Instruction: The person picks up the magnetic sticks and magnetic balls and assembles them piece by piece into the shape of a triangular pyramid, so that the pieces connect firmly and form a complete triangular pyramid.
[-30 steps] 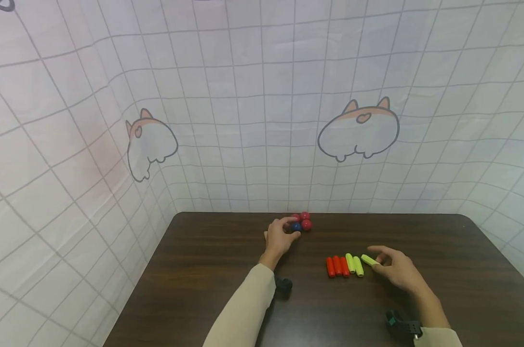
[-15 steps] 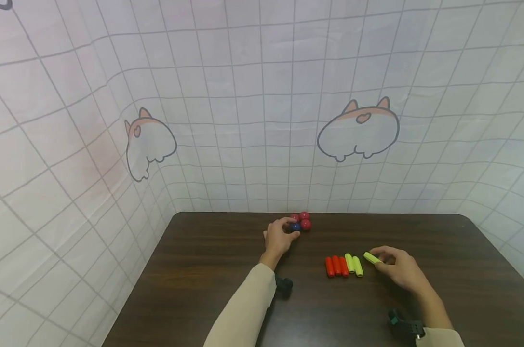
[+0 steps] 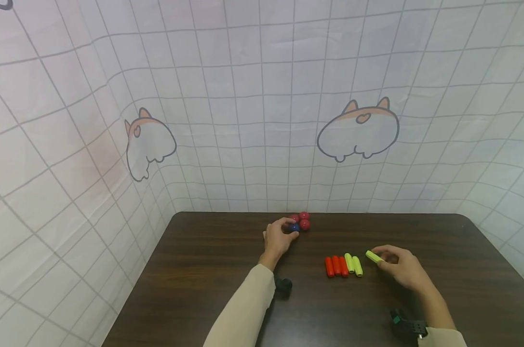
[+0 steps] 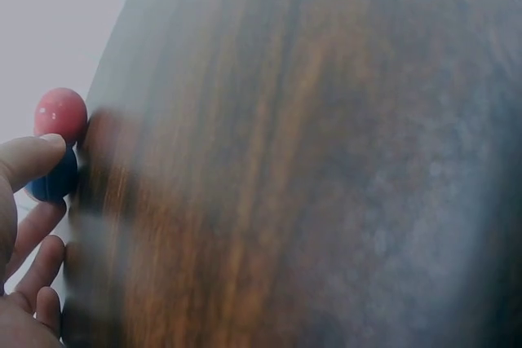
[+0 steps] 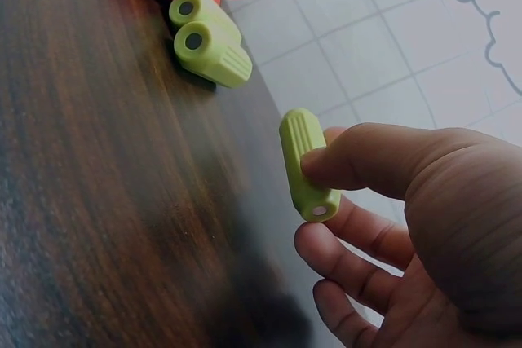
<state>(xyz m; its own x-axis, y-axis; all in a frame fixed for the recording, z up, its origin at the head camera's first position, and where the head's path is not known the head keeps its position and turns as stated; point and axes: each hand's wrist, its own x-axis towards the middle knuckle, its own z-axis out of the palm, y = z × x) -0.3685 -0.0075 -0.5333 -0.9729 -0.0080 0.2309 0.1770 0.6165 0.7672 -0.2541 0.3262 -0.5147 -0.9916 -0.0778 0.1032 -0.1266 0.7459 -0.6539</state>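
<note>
My left hand (image 3: 276, 239) pinches a blue ball (image 4: 55, 177) between thumb and index finger near the table's far edge. Red balls (image 3: 304, 225) sit close against it, and one red ball (image 4: 61, 113) shows beside the thumb in the left wrist view. On the right, my right hand (image 3: 401, 269) holds a ridged yellow-green magnetic rod (image 5: 308, 169) between thumb and fingers, tilted, a pale disc at its end. Left of that hand lie two more yellow-green rods (image 3: 358, 266) side by side, next to several red rods (image 3: 329, 267).
The dark wooden table (image 3: 192, 270) ends just behind the balls. A white grid-patterned cloth (image 3: 244, 120) hangs along the back and sides. Black wrist cameras (image 3: 283, 285) are worn at both wrists.
My right hand has shifted slightly right and away from me with the yellow-green rod, widening the gap to the row. The left hand stays almost still at the balls.
</note>
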